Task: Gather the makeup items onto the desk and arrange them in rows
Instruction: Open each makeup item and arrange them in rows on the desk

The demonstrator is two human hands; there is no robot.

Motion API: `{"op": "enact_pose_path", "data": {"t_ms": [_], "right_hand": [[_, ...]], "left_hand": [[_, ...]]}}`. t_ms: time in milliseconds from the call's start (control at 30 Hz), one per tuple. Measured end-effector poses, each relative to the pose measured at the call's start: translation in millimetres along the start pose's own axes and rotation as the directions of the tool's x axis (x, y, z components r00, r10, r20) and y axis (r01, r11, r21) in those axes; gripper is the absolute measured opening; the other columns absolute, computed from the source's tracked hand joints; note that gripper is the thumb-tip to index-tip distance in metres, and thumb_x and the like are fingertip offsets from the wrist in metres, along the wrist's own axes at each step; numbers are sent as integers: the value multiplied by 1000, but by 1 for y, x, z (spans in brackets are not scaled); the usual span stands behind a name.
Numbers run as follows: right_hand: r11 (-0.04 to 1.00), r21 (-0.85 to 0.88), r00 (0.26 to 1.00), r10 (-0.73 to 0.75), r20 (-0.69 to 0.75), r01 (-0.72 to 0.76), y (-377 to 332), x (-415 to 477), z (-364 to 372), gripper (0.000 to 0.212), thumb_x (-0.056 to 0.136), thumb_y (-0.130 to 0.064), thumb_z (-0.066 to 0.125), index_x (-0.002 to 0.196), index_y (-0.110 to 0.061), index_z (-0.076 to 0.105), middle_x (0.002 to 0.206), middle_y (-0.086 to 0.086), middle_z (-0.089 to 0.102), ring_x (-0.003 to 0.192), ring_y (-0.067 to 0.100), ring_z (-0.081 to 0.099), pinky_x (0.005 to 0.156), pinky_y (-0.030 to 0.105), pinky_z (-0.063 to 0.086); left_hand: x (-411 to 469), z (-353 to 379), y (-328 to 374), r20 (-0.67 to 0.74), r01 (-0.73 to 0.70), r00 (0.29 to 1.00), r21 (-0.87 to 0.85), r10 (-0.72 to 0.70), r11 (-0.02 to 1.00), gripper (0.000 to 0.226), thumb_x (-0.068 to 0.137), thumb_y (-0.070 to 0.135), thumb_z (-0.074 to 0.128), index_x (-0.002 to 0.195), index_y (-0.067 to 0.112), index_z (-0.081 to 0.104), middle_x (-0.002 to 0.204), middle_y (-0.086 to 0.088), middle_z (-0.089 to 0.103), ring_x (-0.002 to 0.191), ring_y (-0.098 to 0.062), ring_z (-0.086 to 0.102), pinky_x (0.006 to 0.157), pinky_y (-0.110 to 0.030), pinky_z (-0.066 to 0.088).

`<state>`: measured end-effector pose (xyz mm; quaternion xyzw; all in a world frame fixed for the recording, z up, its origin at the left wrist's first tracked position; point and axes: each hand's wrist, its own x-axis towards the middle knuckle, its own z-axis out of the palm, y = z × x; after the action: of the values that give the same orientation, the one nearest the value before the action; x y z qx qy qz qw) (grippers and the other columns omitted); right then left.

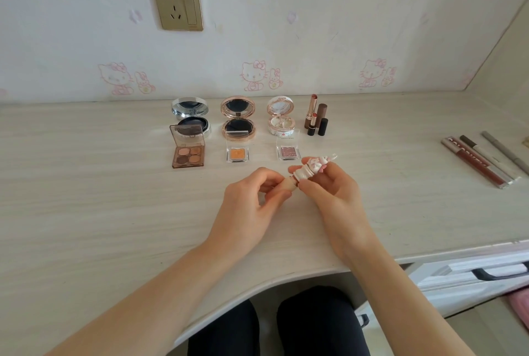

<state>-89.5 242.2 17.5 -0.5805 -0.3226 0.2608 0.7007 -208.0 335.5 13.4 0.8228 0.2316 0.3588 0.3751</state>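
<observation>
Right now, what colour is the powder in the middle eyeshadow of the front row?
The middle eyeshadow holds orange powder; the head view shows it best.

A pale cream wallpapered wall (315, 11) rises behind the desk, printed with faint pink cartoon cats and rabbits (253, 75) in a row just above the desktop. A brass-coloured rectangular socket plate with a switch (177, 3) sits on it, upper left. The light wood-grain desk (86, 198) has a curved front edge. A slanted beige side wall (512, 63) closes the right. Below right stands a white drawer front (458, 284) with a dark bar handle (498, 272), above beige floor (472, 335). Soft, even daylight.
</observation>
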Motion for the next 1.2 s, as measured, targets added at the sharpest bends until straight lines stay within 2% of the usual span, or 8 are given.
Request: {"op": "enact_pose_path", "data": {"t_ms": [100, 233, 333, 500, 700, 867, 1067, 1200], "right_hand": [[999, -31, 999, -20, -31, 19, -1, 0, 0, 21, 83, -12, 71, 100, -6, 61, 93, 3, 69, 92, 14, 65, 81, 24, 52], [1000, 1, 998, 13, -62, -13, 0, 0, 0, 24, 81, -9, 72, 101, -3, 60, 94, 12, 71, 93, 26, 67, 90, 40, 52], [996, 88, 999, 34, -34, -31, -1, 0, -2, 32, 83, -4, 68, 113, -7, 57, 103, 6, 71, 100, 23, 67, 93, 37, 51], [1000, 3, 998, -11, -58, 11, 2, 1, 0, 16, 81, -9, 72, 92, -14, 61, 81, -1, 64, 84, 17, 62, 84, 36, 49], [996, 91, 1000, 14, -20, -12, 1, 1, -2, 33, 81, -12, 71, 113, -13, 61, 107, 8, 69, 103, 24, 65, 93, 36, 51], [999, 36, 996, 29, -88, -26, 3, 1, -1, 25, 82, -17, 72, 105, -11, 64, 96, 7, 72, 95, 21, 68, 90, 35, 51], [986, 159, 997, 63, -38, -57, 1, 2, -6, 25, 86, -3, 64, 110, -8, 62, 106, 8, 71, 105, 24, 66, 99, 43, 47], [999, 50, 998, 21, -51, -18, 0, 1, -1, 16, 85, -17, 68, 98, -8, 65, 89, 0, 69, 90, 17, 65, 94, 44, 49]], "left_hand": [[-1, 0, 0, 7, -10, 1000, 14, 10, 1000, 18, 82, 21, 73, 97, 13, 68, 88, 13, 70, 87, 4, 63, 80, -7, 45], [-1, 0, 0, 6, -26, 1000, 32, 26, 999, 16, 83, 20, 72, 97, 13, 67, 88, 13, 69, 88, 4, 63, 80, -7, 44], [0, 1, 0, -15, -15, 1000, 18, 15, 1000, 15, 83, 19, 73, 95, 14, 67, 87, 12, 70, 86, 3, 63, 79, -7, 44], [-2, 2, 0, 27, -39, 999, 38, 38, 999, 17, 83, 21, 72, 98, 14, 67, 90, 14, 69, 89, 4, 62, 80, -8, 44], [0, 1, 0, 0, -6, 1000, -5, 6, 1000, 14, 83, 19, 72, 95, 17, 66, 88, 14, 69, 87, 4, 62, 79, -7, 44], [-1, 1, 1, 3, -6, 1000, -4, 7, 1000, 14, 83, 21, 72, 95, 16, 67, 87, 14, 69, 87, 2, 63, 80, -9, 45], [0, 1, -1, 2, 2, 1000, 4, -2, 1000, 17, 82, 22, 73, 97, 16, 67, 88, 13, 69, 87, 1, 63, 80, -10, 46], [-1, 0, -1, 6, -15, 1000, 27, 15, 1000, 18, 81, 21, 74, 97, 16, 67, 89, 14, 69, 88, 4, 62, 80, -8, 45]]}}
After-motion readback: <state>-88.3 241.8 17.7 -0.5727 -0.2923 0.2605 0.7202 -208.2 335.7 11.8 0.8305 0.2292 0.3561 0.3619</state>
